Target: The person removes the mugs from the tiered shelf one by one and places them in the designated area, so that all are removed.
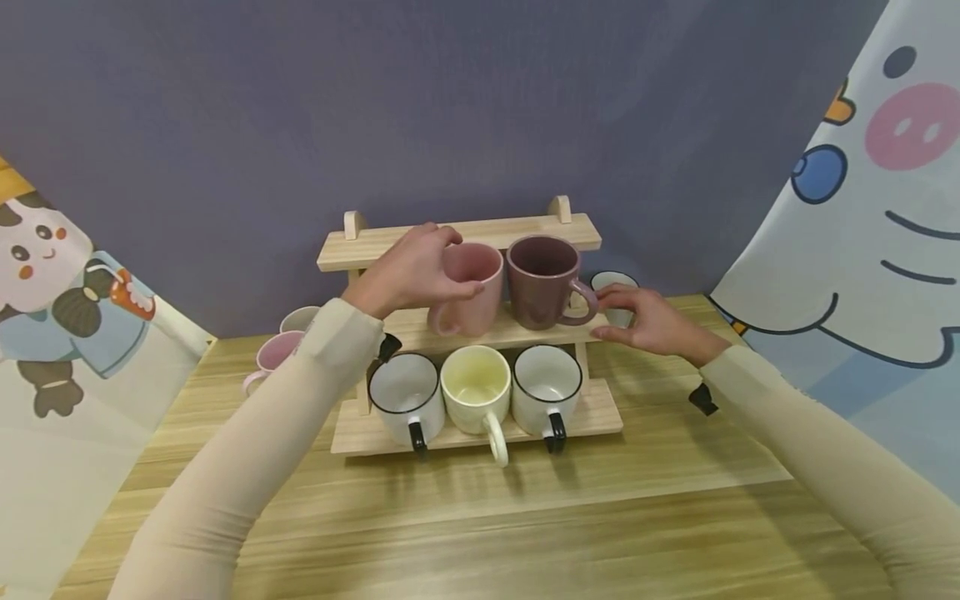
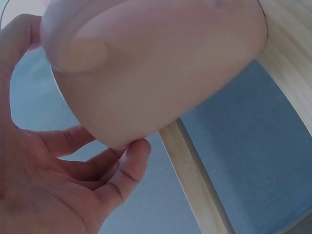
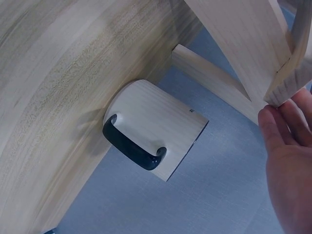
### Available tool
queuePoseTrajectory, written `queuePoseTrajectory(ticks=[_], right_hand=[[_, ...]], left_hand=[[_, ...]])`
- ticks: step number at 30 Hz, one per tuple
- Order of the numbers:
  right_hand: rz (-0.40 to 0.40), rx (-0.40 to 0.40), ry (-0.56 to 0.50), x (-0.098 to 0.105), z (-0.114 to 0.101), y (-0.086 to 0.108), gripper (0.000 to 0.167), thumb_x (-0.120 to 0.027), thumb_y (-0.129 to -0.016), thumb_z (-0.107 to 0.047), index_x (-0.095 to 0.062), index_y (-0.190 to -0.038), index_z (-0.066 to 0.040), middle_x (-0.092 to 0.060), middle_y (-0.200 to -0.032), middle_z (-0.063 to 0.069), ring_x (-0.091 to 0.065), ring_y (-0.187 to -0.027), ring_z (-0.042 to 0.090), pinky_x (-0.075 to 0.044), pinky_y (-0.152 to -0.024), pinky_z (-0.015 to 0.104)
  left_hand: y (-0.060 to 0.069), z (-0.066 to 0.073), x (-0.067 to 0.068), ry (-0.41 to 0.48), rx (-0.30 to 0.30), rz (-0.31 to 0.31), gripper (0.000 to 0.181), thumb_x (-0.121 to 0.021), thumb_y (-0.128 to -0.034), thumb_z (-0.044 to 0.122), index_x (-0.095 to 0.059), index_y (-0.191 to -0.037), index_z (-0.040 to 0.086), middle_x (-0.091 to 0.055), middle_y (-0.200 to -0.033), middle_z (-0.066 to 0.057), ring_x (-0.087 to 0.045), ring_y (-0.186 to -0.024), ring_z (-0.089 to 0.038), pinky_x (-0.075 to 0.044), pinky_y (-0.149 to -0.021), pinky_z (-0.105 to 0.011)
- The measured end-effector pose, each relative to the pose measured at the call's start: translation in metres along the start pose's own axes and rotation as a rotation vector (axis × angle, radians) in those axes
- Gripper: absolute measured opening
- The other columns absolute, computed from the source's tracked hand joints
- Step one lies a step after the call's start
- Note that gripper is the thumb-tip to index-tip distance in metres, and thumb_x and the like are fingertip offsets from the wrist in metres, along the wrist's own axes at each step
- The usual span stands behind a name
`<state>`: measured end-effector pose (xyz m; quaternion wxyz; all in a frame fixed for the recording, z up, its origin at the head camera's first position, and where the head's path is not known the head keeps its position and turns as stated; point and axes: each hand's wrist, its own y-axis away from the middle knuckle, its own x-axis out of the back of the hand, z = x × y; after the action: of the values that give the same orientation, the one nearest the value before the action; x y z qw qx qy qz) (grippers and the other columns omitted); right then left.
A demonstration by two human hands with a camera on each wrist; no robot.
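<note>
My left hand (image 1: pixel 416 271) grips a pink mug (image 1: pixel 480 292) near its rim, the thumb in front and the fingers round the far side. The mug stands at the middle board of a wooden rack (image 1: pixel 420 333); whether its base touches the board I cannot tell. In the left wrist view the fingers (image 2: pixel 129 168) lie against the pink mug's side. Beside it on that board is a mauve mug (image 1: pixel 542 287), handle to the right. My right hand (image 1: pixel 651 321) holds the board's right end; in the right wrist view its fingertips (image 3: pixel 273 122) touch the wooden corner.
On the lower board stand a white black-rimmed mug (image 1: pixel 405 392), a cream mug (image 1: pixel 476 392) and another white mug (image 1: pixel 547 387). Behind my right hand is a white mug with black handle (image 3: pixel 156 124). Left of the rack are a pink-rimmed mug (image 1: pixel 276 350) and a pale mug (image 1: pixel 298 318).
</note>
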<state>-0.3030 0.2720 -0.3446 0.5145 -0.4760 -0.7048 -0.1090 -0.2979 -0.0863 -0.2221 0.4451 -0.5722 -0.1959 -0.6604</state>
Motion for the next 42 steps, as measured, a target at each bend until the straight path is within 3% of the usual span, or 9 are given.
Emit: queuePoseTrajectory(ticks=[12,16,21,27,37,42], right_hand=[[-0.005,-0.018,-0.004,-0.001,-0.004,0.000,0.038,-0.076,-0.081,-0.031,-0.069,-0.112,-0.010,-0.057,-0.125,0.006,-0.049,-0.118,0.027,-0.037,-0.096,0.051],[-0.005,-0.017,-0.007,-0.001,-0.004,0.001,0.038,-0.076,-0.081,-0.031,-0.069,-0.112,-0.010,-0.057,-0.125,0.006,-0.049,-0.118,0.027,-0.037,-0.096,0.051],[-0.004,-0.012,-0.011,-0.001,-0.005,0.000,0.038,-0.076,-0.081,-0.031,-0.069,-0.112,-0.010,-0.057,-0.126,0.006,-0.049,-0.118,0.027,-0.037,-0.096,0.051],[-0.013,-0.002,-0.006,-0.002,-0.005,-0.001,0.038,-0.075,-0.081,-0.032,-0.069,-0.112,-0.010,-0.057,-0.126,0.006,-0.049,-0.118,0.027,-0.038,-0.096,0.050],[-0.007,0.008,-0.006,0.001,-0.006,-0.001,0.037,-0.076,-0.081,-0.030,-0.069,-0.110,-0.009,-0.057,-0.125,0.008,-0.049,-0.118,0.029,-0.037,-0.096,0.052],[-0.002,0.011,0.001,0.001,-0.003,0.001,0.035,-0.076,-0.081,-0.029,-0.069,-0.109,-0.009,-0.057,-0.125,0.009,-0.049,-0.117,0.029,-0.037,-0.095,0.052]], left_hand=[[0.007,-0.002,0.005,-0.047,0.005,0.026,0.073,-0.070,-0.0713,0.049,-0.056,-0.119,-0.004,-0.057,-0.111,-0.017,-0.049,-0.102,-0.028,-0.043,-0.083,-0.039],[0.016,-0.002,0.014,-0.041,0.039,0.031,0.070,-0.069,-0.0719,0.049,-0.056,-0.119,-0.001,-0.054,-0.110,-0.014,-0.047,-0.099,-0.025,-0.043,-0.078,-0.038],[0.028,-0.008,0.026,-0.019,0.110,0.014,0.075,-0.068,-0.0738,0.048,-0.051,-0.126,-0.003,-0.049,-0.121,-0.015,-0.044,-0.107,-0.026,-0.043,-0.085,-0.042],[0.047,-0.027,0.039,0.002,0.175,0.019,0.071,-0.069,-0.0757,0.044,-0.053,-0.126,-0.003,-0.048,-0.122,-0.015,-0.045,-0.108,-0.029,-0.041,-0.089,-0.046],[0.088,-0.050,0.073,-0.006,0.201,0.038,0.063,-0.068,-0.0800,0.039,-0.054,-0.127,-0.001,-0.050,-0.117,-0.014,-0.048,-0.100,-0.030,-0.041,-0.080,-0.046],[0.111,-0.057,0.078,-0.044,0.183,0.059,0.063,-0.070,-0.0792,0.040,-0.055,-0.124,-0.003,-0.050,-0.118,-0.017,-0.047,-0.101,-0.032,-0.042,-0.078,-0.048]])
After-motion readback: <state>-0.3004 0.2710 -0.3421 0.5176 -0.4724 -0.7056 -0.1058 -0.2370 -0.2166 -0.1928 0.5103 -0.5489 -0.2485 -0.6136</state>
